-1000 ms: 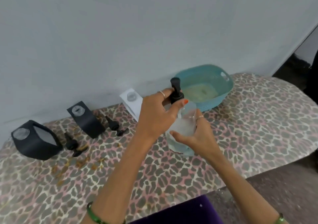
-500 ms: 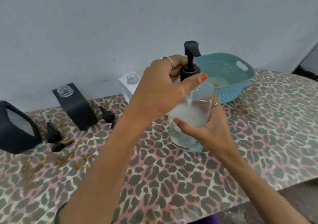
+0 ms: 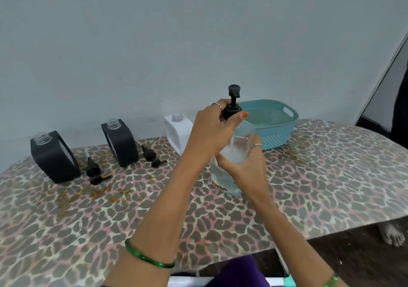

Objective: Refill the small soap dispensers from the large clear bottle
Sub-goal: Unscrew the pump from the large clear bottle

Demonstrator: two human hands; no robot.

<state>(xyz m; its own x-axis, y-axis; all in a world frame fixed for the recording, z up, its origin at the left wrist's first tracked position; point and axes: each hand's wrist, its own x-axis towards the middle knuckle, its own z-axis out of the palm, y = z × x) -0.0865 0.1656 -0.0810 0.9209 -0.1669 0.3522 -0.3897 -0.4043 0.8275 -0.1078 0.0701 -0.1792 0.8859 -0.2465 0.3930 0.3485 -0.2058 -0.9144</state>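
The large clear bottle (image 3: 229, 176) stands on the leopard-print table (image 3: 309, 187), part full of clear liquid. My right hand (image 3: 245, 167) wraps its body. My left hand (image 3: 212, 132) grips the collar of its black pump (image 3: 233, 103) at the bottle's neck. Three small dispensers stand open along the wall: a black one (image 3: 55, 156) at far left, a second black one (image 3: 120, 143), and a white one (image 3: 178, 134) partly behind my left hand. Two loose black pump heads (image 3: 93, 171) (image 3: 152, 157) lie beside the black dispensers.
A teal perforated basket (image 3: 273, 125) sits behind the bottle at the right. Brownish smears (image 3: 97, 193) mark the table in front of the black dispensers. A bare foot (image 3: 393, 235) stands on the floor past the table's right front edge.
My head has drawn back and the view has widened. Both hands stay on the bottle and pump; the pump sits higher than a second ago.
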